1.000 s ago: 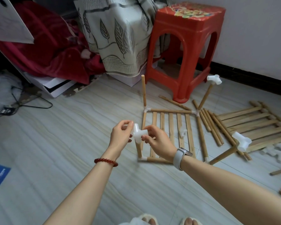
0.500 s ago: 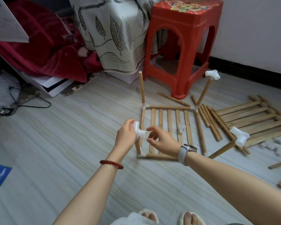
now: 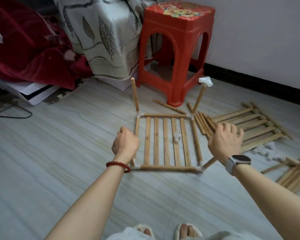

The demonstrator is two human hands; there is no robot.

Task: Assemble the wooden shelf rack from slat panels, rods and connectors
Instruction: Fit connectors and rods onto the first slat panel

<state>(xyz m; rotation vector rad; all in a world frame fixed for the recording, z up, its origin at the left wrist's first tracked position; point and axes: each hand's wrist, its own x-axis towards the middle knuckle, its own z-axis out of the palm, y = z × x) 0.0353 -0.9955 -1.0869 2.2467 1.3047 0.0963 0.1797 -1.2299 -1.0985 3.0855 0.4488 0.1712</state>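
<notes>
A slat panel (image 3: 164, 141) lies on the floor, framed by rods with white corner connectors. Upright rods rise from its corners. The back left rod (image 3: 135, 96) has a bare top. The back right rod carries a white connector (image 3: 205, 81). My left hand (image 3: 126, 143) grips the top of the front left rod (image 3: 132, 162), and the connector there is hidden under my fist. My right hand (image 3: 224, 139) curls over the top of the leaning front right rod (image 3: 210, 162), hiding its connector. A loose white connector (image 3: 177, 137) lies on the slats.
Loose rods (image 3: 202, 124) and a second slat panel (image 3: 249, 125) lie to the right, with spare white connectors (image 3: 270, 153) and more rods (image 3: 294, 174) nearer me. A red plastic stool (image 3: 177, 54) stands behind the frame, with a leaf-print cloth (image 3: 102, 40) and a red blanket (image 3: 24, 49) to its left.
My right hand has left the connector at the front left rod and moved right to the top of the front right rod. My left hand has closed over the front left rod's top.
</notes>
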